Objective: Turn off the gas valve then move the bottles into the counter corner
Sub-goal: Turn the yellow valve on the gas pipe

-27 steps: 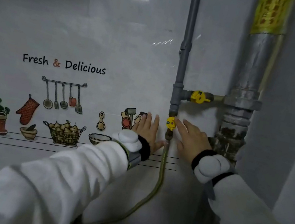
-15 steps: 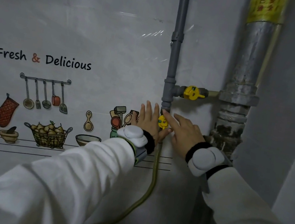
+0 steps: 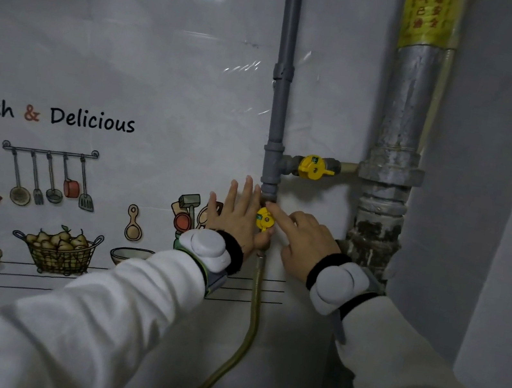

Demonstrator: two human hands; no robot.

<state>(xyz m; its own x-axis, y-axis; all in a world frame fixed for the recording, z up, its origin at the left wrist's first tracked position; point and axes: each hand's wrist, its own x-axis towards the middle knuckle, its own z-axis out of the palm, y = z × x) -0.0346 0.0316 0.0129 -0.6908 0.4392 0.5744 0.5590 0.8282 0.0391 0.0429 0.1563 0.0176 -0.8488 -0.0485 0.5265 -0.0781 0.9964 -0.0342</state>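
Gas valve: small yellow handle, centre of frame, at the foot of the thin grey pipe, above the olive hose that runs down to lower centre

Left hand: fingers spread and flat toward the wall, thumb tucked just under the valve; grips nothing

Right hand: index finger extended, tip touching the valve's upper right edge; other fingers loosely curled, holding nothing

Second yellow valve: above and right, on the horizontal branch to the thick metal pipe at right

Wall sticker: kitchen utensils, left half of frame
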